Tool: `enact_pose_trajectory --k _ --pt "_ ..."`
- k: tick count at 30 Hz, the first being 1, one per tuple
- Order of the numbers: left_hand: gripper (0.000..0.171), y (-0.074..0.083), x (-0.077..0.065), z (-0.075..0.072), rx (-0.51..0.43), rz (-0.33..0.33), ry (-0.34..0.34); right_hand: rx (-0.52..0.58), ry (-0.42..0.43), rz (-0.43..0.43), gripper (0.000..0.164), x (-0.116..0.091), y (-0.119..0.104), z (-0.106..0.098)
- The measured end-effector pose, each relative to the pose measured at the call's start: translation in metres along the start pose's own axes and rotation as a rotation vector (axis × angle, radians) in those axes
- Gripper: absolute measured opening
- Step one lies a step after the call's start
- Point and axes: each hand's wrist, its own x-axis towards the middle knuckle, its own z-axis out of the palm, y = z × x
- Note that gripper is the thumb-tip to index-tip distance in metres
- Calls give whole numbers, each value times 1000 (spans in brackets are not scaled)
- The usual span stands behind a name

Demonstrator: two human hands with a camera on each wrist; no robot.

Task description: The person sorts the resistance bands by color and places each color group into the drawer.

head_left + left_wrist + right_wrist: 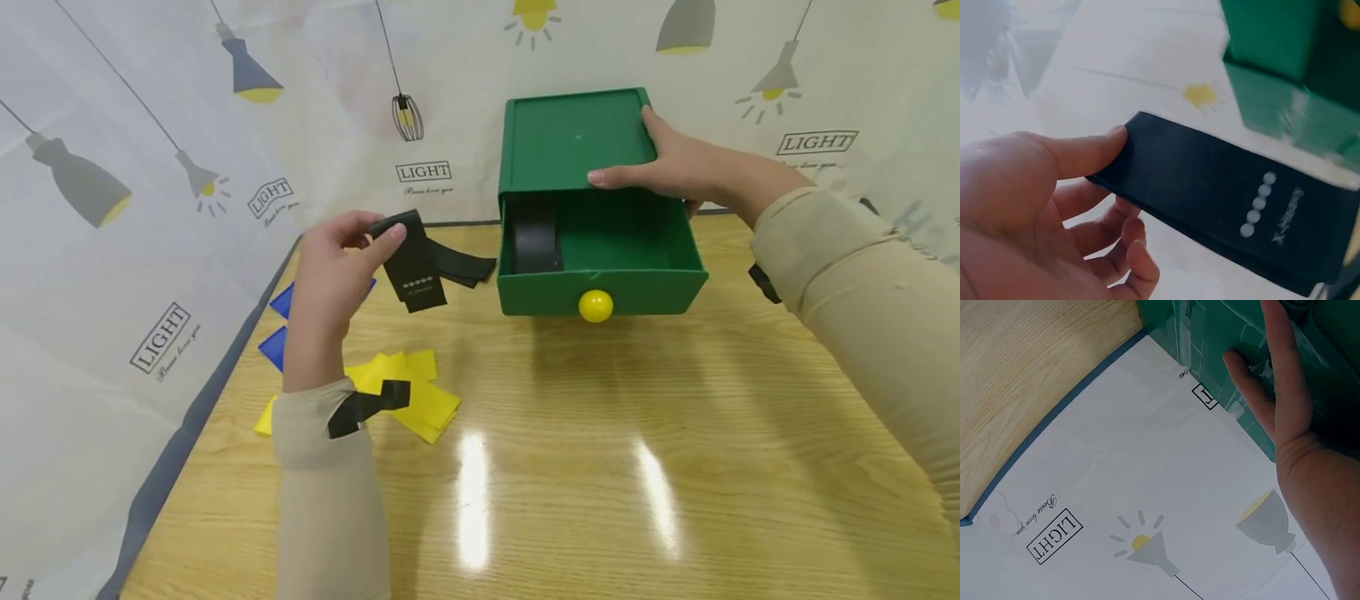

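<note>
In the head view my left hand (330, 275) pinches a folded black resistance band (412, 262), thumb on its upper end. White dots and lettering show on the black resistance band (1222, 200) in the left wrist view. My right hand (686, 167) rests on the green drawer box (577, 137), thumb near its front top edge. The right wrist view shows straight fingers (1285, 369) along the box's side. The drawer (540, 293) is pulled out, its yellow knob (596, 306) facing front. Inside at its left lies another black band (535, 237).
Another black strip (461, 264) lies on the wooden table (570, 467), between the left hand and the box. Yellow bands (420, 400) and blue bands (273, 346) lie around the left forearm, partly hidden. A lamp-printed sheet (450, 83) hangs behind and at left.
</note>
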Motion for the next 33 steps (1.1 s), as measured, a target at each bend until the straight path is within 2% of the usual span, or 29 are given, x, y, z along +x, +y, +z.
enact_pose_trajectory --k 3,6,11,15,20,26,33 --pt "30 18 -15 -3 -19 46 -47 1 3 -1 130 0 0 0" --pt "27 30 -30 -4 -32 130 -114 2 2 -1 130 0 0 0" --pt "18 41 -48 2 -50 284 -272 -2 -1 2 129 0 0 -1" --pt "15 48 -55 13 -67 335 -345 -1 -3 2 129 0 0 -1" --pt "17 57 -55 29 -65 327 -393 6 1 0 129 -1 1 0" --pt "17 64 -45 52 -91 340 -438 -2 6 -4 129 1 2 0" --pt "17 72 -30 73 -112 394 -425 -14 4 -10 127 1 2 -1"
